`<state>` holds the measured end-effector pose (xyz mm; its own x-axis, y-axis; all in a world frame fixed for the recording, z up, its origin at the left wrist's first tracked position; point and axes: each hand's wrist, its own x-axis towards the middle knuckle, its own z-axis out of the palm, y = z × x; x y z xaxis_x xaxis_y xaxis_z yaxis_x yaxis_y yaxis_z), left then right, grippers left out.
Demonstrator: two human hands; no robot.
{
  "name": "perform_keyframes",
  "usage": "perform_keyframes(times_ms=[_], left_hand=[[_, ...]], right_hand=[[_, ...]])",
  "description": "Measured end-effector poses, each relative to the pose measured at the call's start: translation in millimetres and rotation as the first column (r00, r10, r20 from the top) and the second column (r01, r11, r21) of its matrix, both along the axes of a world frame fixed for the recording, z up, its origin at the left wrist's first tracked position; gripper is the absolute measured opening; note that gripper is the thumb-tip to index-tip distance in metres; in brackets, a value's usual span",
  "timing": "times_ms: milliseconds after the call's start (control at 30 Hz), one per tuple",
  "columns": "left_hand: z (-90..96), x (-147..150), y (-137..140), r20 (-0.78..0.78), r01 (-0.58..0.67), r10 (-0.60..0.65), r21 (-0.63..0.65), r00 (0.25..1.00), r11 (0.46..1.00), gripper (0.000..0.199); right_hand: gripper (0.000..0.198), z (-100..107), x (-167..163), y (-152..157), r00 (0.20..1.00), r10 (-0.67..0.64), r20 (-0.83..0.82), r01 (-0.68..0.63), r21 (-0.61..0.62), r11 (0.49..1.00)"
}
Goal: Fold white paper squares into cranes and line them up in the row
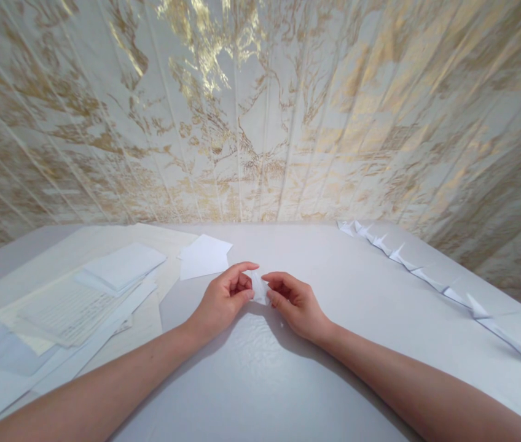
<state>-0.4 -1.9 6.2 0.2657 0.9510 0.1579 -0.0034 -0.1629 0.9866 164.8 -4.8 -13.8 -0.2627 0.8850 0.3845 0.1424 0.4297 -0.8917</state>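
Observation:
A small folded piece of white paper (pixel 259 287) is held upright over the middle of the white table. My left hand (pixel 224 296) pinches its left side, the thumb low and the index finger reaching over the top. On its right edge, the thumb and index finger of my right hand (pixel 298 304) close on the paper. Creases run down the paper's face; its finer folds are too small to make out. Nearest to my left hand lie white paper squares (pixel 205 255), slightly fanned.
A row of folded paper cranes (pixel 396 253) runs along the right side of the white table (pixel 260 387). At left lie overlapping loose sheets (pixel 122 267), some bearing handwriting. Behind the table stands a wall covering (pixel 242 123) with gold patterns.

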Motion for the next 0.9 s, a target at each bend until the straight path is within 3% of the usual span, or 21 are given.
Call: perform_keyframes(times_ms=[167, 367, 467, 600, 733, 833, 900], left_hand=[[0.7, 0.0, 1.3, -0.008, 0.012, -0.012, -0.041, 1.0, 0.999, 0.038], [-1.5, 0.0, 2.4, -0.088, 0.033, -0.043, -0.113, 0.995, 0.993, 0.029], [-0.1, -0.2, 1.9, -0.11, 0.076, -0.092, -0.145, 0.99, 0.986, 0.018], [5.0, -0.5, 0.7, -0.192, 0.003, -0.029, -0.135, 0.981, 0.991, 0.009], [6.0, -1.5, -0.8, -0.221, -0.027, -0.003, -0.133, 0.975, 0.991, 0.016], [4.3, -2.1, -1.8, -0.213, -0.025, -0.009, -0.156, 0.977, 0.987, 0.02], [3.7, -2.1, -2.3, -0.218, -0.004, -0.033, -0.169, 0.975, 0.986, 0.02]], right_hand=[[0.024, -1.1, 0.6, 1.9, 0.992, 0.081, -0.1, -0.092, -0.105, 0.99], [0.021, 2.8, 1.8, -0.1, 0.996, 0.079, -0.051, -0.081, -0.036, 0.996], [0.015, 4.4, 2.1, 0.6, 0.982, 0.118, -0.148, -0.138, -0.129, 0.982], [0.013, 6.5, 3.2, 2.0, 0.983, 0.1, -0.153, -0.129, -0.193, 0.973], [0.022, 9.7, 3.5, -1.4, 0.995, 0.099, 0.024, -0.099, 0.002, 0.995], [0.032, 12.9, 2.7, -6.1, 0.987, 0.074, 0.145, -0.099, 0.174, 0.98], [0.028, 15.1, 2.0, -8.7, 0.977, 0.049, 0.208, -0.095, 0.22, 0.971]])
